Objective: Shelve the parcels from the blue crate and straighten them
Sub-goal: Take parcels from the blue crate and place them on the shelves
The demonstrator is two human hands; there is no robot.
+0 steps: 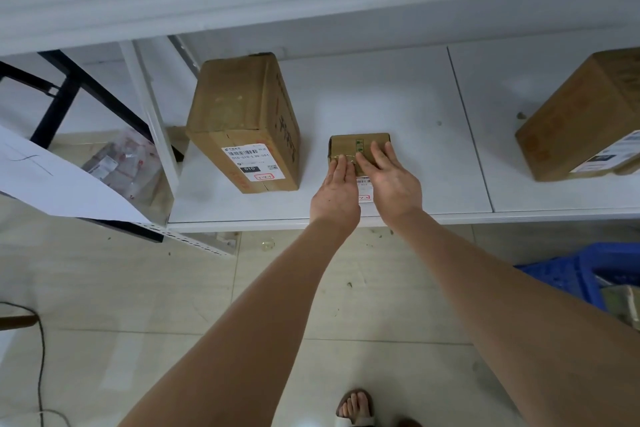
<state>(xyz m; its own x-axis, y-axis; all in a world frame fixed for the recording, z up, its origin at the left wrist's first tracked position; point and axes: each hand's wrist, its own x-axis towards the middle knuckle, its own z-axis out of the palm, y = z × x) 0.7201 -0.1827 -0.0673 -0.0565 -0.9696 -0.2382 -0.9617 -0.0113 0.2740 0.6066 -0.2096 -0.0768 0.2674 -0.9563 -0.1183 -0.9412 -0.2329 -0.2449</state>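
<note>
White shelf [398, 97] bears tall parcel [239, 114], small parcel [360, 144], and cropped, seemingly large parcel [581, 114].

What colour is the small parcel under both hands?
The small parcel is brown cardboard; the head view shows it.

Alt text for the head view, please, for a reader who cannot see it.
A person's left hand and right hand lie flat, fingers straight, on a small cardboard parcel on a white shelf. A taller parcel stands to its left, a third parcel at the far right. A blue crate sits on the floor, lower right.
</note>
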